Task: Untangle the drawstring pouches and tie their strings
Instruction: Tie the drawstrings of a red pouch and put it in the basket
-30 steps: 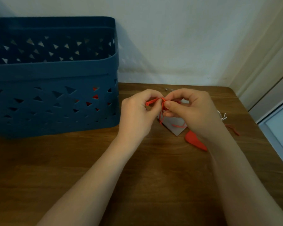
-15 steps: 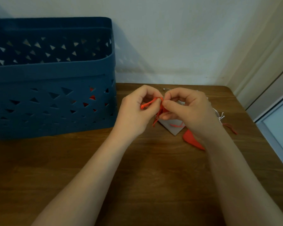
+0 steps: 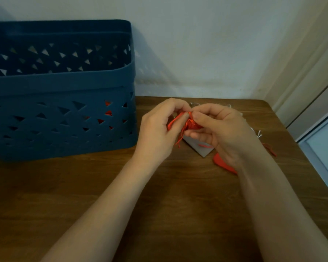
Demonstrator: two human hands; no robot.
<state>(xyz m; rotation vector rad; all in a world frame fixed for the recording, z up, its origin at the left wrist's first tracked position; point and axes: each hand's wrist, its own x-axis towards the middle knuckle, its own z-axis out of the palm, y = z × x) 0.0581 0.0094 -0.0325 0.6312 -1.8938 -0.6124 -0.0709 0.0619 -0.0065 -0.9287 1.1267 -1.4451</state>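
1. Pouches and their strings sit toward the far right of the wooden table, between my hands and under them; I read no brand, label or writing on anything.
2. At the far left stands a dark blue basket with triangular cut-outs, set against the wall; something red shows through a few of its holes, though I cannot tell what it is.
3. My left hand is raised just right of the basket, thumb and forefinger pinched together on a strand of the red drawstring.
4. Where my hands meet, the red string bunches into a small tangle, with loose ends hanging down from it.
5. Below the tangle a grey pouch lies flat on the table, one corner pointing toward me and a red strand lying across it.
6. My right hand has its fingers curled, thumb and forefinger nipping the tangle from the right.
7. A red pouch peeks out beneath my right wrist.
8. Further right, white string ends and another red piece lie on the table near its right edge.
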